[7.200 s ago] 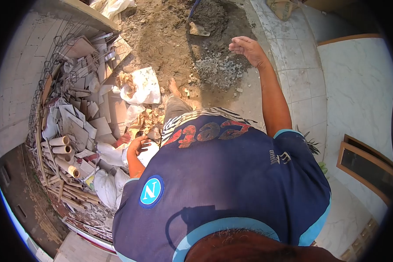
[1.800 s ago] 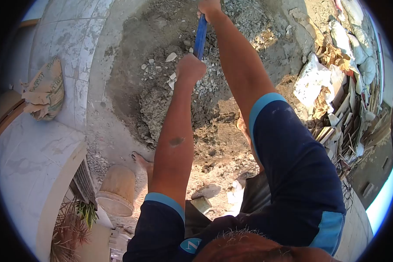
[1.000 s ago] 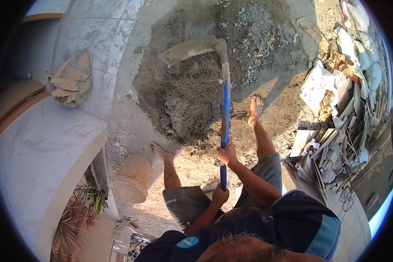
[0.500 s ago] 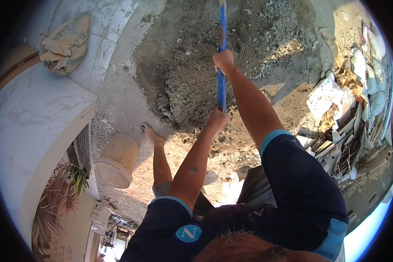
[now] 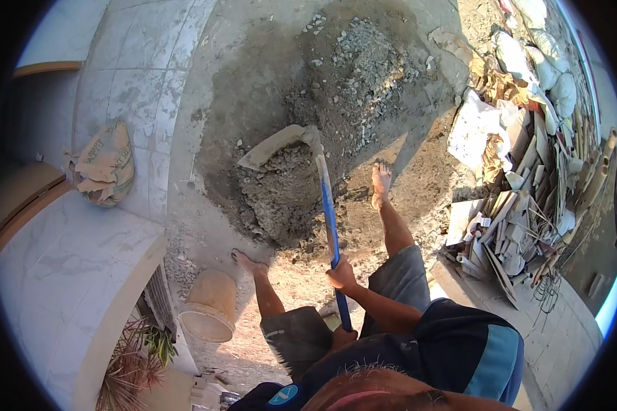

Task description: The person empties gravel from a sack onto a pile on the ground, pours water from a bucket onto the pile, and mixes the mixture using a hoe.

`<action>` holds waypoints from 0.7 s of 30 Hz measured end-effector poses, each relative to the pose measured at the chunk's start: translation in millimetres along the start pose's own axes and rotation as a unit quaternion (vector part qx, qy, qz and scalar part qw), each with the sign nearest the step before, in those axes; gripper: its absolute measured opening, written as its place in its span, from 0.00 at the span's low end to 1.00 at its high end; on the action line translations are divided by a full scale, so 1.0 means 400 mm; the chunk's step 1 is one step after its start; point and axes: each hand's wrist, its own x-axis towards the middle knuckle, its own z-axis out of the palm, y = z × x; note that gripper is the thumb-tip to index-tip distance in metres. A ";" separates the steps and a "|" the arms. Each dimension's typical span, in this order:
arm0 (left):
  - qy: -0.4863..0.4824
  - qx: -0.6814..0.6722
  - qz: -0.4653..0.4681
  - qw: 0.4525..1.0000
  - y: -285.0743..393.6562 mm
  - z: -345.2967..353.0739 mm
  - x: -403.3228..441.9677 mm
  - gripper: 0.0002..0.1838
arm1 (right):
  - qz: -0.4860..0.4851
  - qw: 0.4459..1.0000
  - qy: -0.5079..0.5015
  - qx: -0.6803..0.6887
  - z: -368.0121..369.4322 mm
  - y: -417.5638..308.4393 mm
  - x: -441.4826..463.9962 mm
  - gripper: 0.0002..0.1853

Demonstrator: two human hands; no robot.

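Observation:
A hoe with a blue handle [image 5: 330, 219] and a broad, mortar-coated blade [image 5: 274, 146] reaches from my body out to the ground. My right hand [image 5: 342, 275] is closed around the middle of the handle. Close to my waist, my left hand [image 5: 343, 337] grips the handle's end, partly hidden by my arm and shirt. The blade rests against a heap of wet grey mortar [image 5: 277, 198], with some of the mix on the near side of it. Looser gravelly mix [image 5: 370, 68] lies beyond. My bare feet stand on either side of the handle.
A dirty plastic bucket [image 5: 210, 305] stands at the left, near my foot. Behind it are a marble-topped ledge [image 5: 68, 267] and a torn paper sack [image 5: 105, 164]. Broken tiles and scraps [image 5: 514, 233] are piled on the right, below several filled white sacks [image 5: 545, 68].
Both hands have drawn the hoe back towards my body, and its blade now shows at the mortar. The view has shifted, bringing my right foot into sight.

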 end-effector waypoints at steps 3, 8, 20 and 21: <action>0.024 0.032 -0.020 0.999 0.133 -0.002 0.068 0.23 | 0.013 0.998 0.031 0.062 -0.073 -0.018 0.135 0.25; 0.073 0.004 0.042 0.996 0.710 -0.136 0.652 0.19 | -0.130 0.965 0.166 0.155 -0.453 -0.449 0.727 0.18; -0.128 -0.232 0.094 0.960 1.232 -0.387 0.943 0.09 | -0.174 0.948 0.208 -0.165 -0.635 -0.781 1.146 0.42; -0.140 -0.241 0.079 0.957 1.165 -0.368 0.903 0.10 | -0.155 0.948 0.230 -0.158 -0.611 -0.748 1.084 0.46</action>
